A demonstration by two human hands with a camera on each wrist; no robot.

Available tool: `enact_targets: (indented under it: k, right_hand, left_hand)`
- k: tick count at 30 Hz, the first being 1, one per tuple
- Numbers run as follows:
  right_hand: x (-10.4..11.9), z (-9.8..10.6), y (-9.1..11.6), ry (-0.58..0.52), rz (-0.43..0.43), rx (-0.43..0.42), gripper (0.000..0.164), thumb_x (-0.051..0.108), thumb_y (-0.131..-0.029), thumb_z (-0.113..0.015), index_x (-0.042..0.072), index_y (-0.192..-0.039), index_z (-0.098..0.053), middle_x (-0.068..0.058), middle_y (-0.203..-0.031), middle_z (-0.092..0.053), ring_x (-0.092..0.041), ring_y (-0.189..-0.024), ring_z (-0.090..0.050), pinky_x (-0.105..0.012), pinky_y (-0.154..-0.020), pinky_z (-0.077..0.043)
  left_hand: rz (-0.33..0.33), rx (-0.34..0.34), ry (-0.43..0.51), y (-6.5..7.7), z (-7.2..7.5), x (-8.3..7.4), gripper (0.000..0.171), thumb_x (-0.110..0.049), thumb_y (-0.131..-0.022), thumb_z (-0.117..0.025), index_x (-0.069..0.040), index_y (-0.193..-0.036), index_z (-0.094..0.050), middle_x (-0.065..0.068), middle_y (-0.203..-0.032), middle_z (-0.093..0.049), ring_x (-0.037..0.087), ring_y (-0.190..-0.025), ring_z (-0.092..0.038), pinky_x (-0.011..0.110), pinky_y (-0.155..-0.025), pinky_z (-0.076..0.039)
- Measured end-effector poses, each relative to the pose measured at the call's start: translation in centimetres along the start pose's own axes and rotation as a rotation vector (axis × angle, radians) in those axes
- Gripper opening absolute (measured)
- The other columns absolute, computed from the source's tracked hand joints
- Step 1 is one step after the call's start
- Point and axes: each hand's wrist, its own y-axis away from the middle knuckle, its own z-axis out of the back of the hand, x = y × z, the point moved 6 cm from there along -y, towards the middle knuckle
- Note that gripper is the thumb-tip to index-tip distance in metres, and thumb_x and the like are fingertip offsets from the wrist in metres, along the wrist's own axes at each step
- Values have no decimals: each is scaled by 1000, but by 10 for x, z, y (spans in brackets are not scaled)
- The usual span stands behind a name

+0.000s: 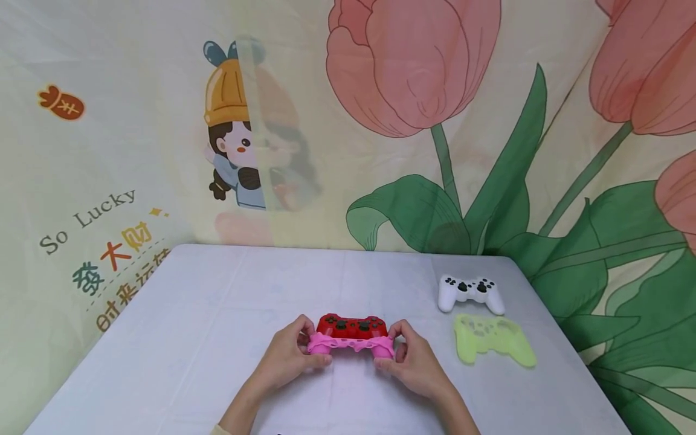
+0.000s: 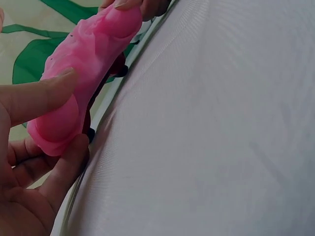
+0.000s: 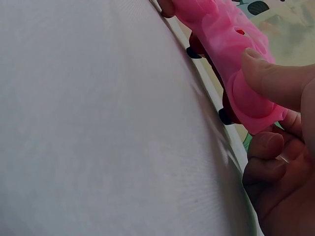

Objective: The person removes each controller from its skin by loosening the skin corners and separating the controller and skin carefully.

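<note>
A red game controller is held level at the front middle of the table, its black buttons and sticks facing up. A pink silicone cover wraps its two handles, while the upper red part is bare in the head view. My left hand pinches the cover's left end between thumb and fingers. At the other end my right hand grips the cover, thumb on the handle. Seen from the left wrist, the pink cover is wrinkled. The right wrist view shows red through a small hole in the cover.
A white game controller lies at the table's back right. In front of it is a pale green silicone cover, flat on the white tablecloth. A printed curtain hangs right behind the table.
</note>
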Motion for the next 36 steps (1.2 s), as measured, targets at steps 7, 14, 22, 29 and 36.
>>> enact_targets:
  k: [7,14,22,29,36]
  right_hand:
    - [0,0,0,0,-1,-1,52,23,-81,-95,17,-111,-53,2,-65,-49,-7,-56,-44,-22,-52,-37]
    - [-2,-2,1,-98,-28,-7,52,16,-82,-93,11,-112,-52,-4,-80,-58,-11,-67,-55,-22,-59,-46]
    - [-1,-2,0,-171,-36,4,52,11,-83,-92,7,-114,-51,-6,-85,-62,-15,-75,-60,-22,-65,-51]
    - [0,-1,1,-155,-53,19,50,13,-83,-92,9,-112,-52,-5,-83,-55,-14,-75,-54,-21,-62,-44]
    - [-1,-3,1,-132,-58,26,51,14,-81,-94,10,-110,-52,-3,-84,-54,-15,-74,-52,-22,-61,-43]
  left_hand:
    - [14,11,7,1,-2,0,55,-35,-74,-98,-16,-100,-53,-1,-83,-63,18,-82,-63,28,-64,-50]
    - [30,-8,79,1,-2,-1,58,-31,-74,-99,-14,-106,-54,6,-94,-65,21,-86,-63,31,-67,-53]
    - [22,-10,148,0,0,-2,61,-24,-73,-100,-13,-111,-53,9,-95,-63,21,-83,-62,27,-66,-53]
    - [34,29,129,-1,-2,-1,56,-25,-75,-98,-13,-105,-53,2,-83,-54,14,-76,-53,23,-63,-44]
    - [77,31,142,-1,-3,1,55,-24,-73,-99,-14,-103,-54,1,-84,-53,16,-80,-52,24,-64,-42]
